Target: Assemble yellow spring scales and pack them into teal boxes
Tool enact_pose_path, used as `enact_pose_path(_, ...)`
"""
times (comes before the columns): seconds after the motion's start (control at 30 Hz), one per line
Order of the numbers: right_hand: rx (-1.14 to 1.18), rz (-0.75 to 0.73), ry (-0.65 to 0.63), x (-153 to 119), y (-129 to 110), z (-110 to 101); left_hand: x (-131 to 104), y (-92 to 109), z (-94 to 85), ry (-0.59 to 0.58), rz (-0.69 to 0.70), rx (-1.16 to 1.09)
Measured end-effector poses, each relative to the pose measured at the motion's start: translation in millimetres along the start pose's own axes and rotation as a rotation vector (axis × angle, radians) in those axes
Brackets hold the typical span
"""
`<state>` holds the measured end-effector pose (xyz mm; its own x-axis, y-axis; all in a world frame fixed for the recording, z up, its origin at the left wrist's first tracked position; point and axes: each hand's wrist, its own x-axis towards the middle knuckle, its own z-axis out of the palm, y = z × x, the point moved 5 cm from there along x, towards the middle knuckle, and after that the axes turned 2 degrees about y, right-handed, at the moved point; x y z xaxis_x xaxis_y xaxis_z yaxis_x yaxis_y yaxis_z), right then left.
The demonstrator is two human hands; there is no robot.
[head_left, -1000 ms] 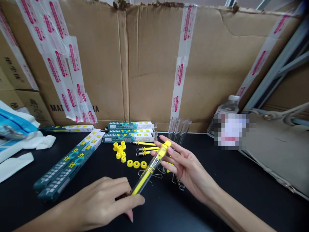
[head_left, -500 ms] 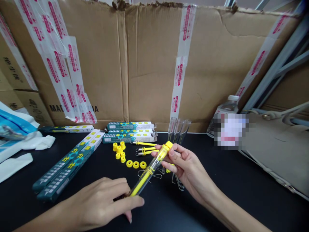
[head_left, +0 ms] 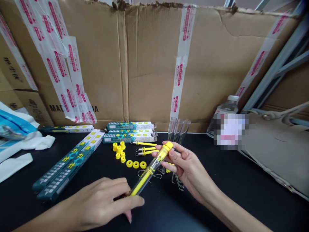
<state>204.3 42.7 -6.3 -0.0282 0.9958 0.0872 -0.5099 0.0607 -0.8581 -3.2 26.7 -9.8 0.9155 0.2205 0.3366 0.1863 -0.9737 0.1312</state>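
A clear tube spring scale (head_left: 142, 184) with a yellow inner rod and yellow top cap slants between my two hands. My left hand (head_left: 102, 199) is closed around its lower end, which is mostly hidden by the fingers. Near the cap, my right hand (head_left: 187, 166) pinches the upper end between thumb and fingers. Behind the tube lie several yellow plugs (head_left: 119, 149), yellow rings (head_left: 136, 165) and yellow rods with metal hooks (head_left: 146, 149). Wire hooks (head_left: 180, 184) are partly covered by my right hand. Clear empty tubes (head_left: 177, 129) stand behind it.
Green-and-white boxes (head_left: 70, 162) lie at left, with more boxes (head_left: 129, 137) along the back. A large cardboard box (head_left: 152, 71) walls off the rear of the black table (head_left: 169, 212). A plastic bottle (head_left: 231, 104) and a beige bag (head_left: 272, 151) are at right.
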Motion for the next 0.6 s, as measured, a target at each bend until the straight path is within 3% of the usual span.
enact_pose_path(0.33, 0.025, 0.030, -0.030, -1.9, -1.4, 1.0, 2.5, -2.5, -1.4, -0.026, -0.099, -0.098)
enact_pose_path(0.6, -0.006, 0.042, -0.004, -1.3, -0.9, 0.3, 2.4, 3.2, -5.1, -0.007, -0.004, -0.024)
